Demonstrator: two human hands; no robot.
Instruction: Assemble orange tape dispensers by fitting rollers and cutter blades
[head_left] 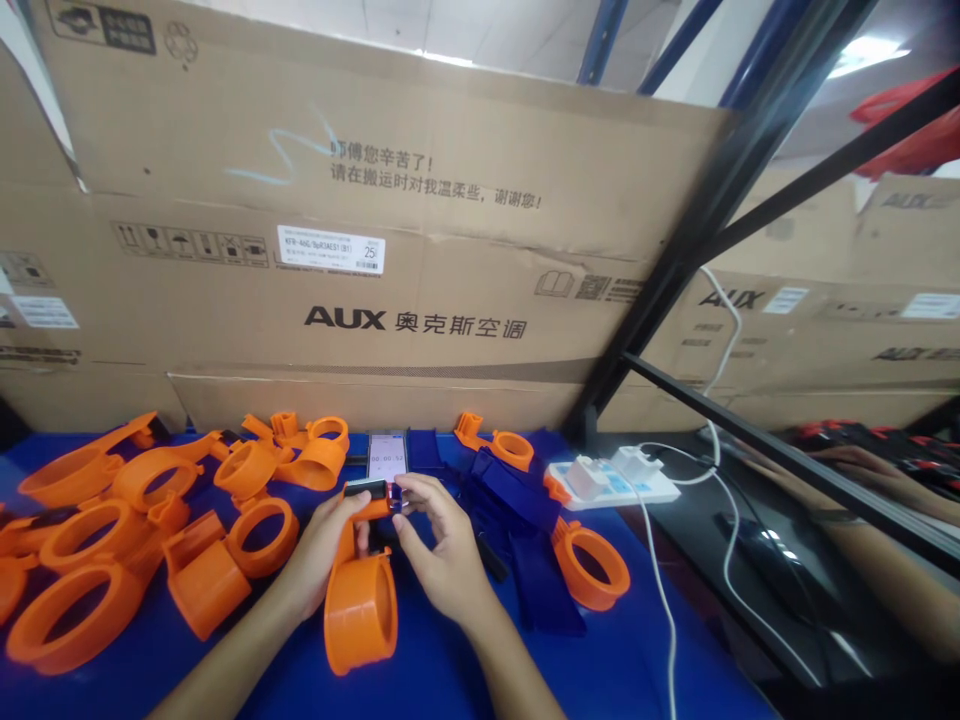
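Observation:
My left hand (pixel 324 545) grips an orange plastic ring-shaped part (pixel 360 610) by its upper arm, the ring end pointing toward me over the blue table (pixel 622 660). My right hand (pixel 439 545) is closed in a pinch at the part's top end, where a small dark piece (pixel 369 489) sits. Just behind both hands a phone (pixel 387 456) stands with a timer on its screen.
Several more orange ring parts (pixel 112 545) lie heaped at the left. Dark blue pieces (pixel 517 500) and two orange rings (pixel 589 570) lie right of my hands. A white power strip (pixel 611 480) with cables sits at the right. Cardboard boxes (pixel 375 220) wall the back. Another person's arm (pixel 877 465) shows at far right.

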